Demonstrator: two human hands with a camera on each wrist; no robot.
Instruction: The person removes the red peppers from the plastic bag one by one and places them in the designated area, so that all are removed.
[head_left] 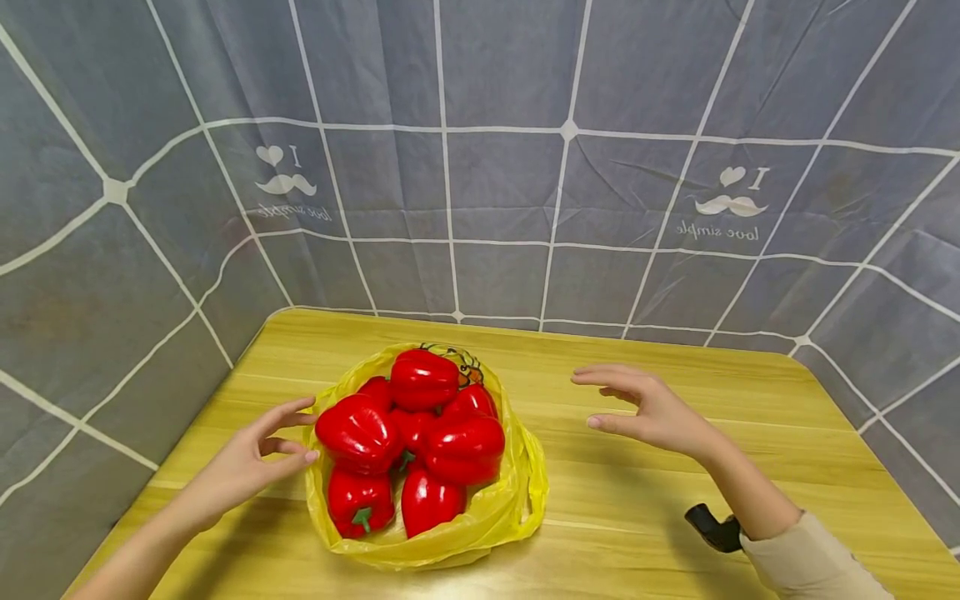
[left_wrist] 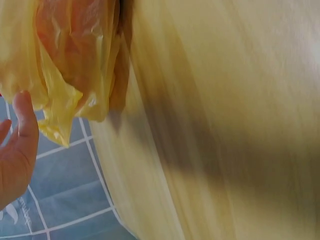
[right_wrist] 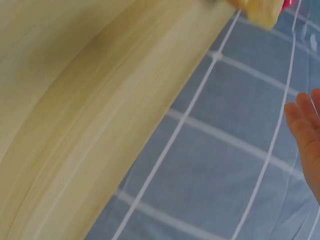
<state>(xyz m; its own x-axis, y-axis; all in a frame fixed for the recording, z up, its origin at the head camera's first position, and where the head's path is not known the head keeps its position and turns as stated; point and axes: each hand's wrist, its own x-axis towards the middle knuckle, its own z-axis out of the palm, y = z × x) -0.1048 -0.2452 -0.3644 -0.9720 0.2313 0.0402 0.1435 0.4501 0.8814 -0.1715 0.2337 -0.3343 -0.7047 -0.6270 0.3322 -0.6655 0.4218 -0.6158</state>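
Note:
A yellow plastic bag [head_left: 525, 492] stands on the table with its mouth wide, holding several glossy red bell peppers [head_left: 360, 433]. One pepper [head_left: 362, 502] at the front left shows its green stem. At the bag's left rim is my left hand [head_left: 238, 467], thumb and fingers apart with nothing between them. The left wrist view shows its fingertips close to the crinkled side of the bag [left_wrist: 80, 55]; contact is unclear there. To the right of the bag, my right hand [head_left: 652, 408] hovers over the table, fingers loosely extended and holding nothing.
The light wood-grain table [head_left: 600, 525] ends at a grey curtain [head_left: 502, 183] with white grid lines, which encloses the back and both sides. A black strap-like piece [head_left: 712, 527] sits at the right wrist, by a beige sleeve [head_left: 810, 558].

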